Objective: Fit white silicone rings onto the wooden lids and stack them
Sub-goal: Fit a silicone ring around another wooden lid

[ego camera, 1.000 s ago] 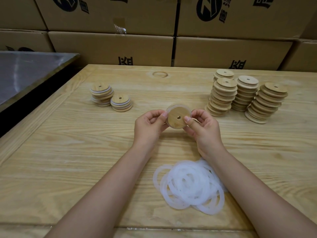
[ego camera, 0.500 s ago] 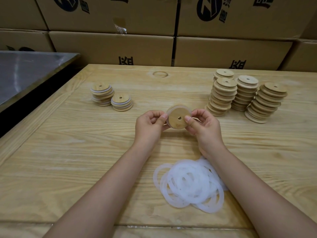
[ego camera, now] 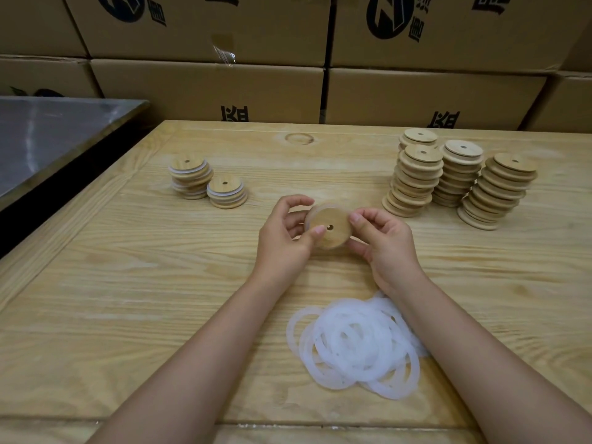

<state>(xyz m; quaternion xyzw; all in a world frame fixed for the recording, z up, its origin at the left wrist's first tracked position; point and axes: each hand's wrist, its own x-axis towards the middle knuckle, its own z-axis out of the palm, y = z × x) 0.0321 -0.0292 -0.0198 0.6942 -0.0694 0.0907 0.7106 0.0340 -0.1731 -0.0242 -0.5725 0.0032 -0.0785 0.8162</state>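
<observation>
Fingers [ego camera: 356,218] on opposite edges of the raised wooden lid [ego camera: 334,236]

Cardboard boxes [ego camera: 205,88] stacked behind wooden table [ego camera: 128,283].

Matt grained wood table [ego camera: 128,283]; pale wooden lids [ego camera: 416,181]; translucent white silicone rings [ego camera: 355,344]; dull cardboard boxes [ego camera: 208,88]

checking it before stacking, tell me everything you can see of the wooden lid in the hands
The wooden lid is a round, grained disc with a small dark hole near its centre. It is held tilted over the table, flat face toward the camera. A translucent white ring shows along its upper-left edge; how fully it is seated is unclear. The left hand and right hand pinch it from opposite sides.
</observation>
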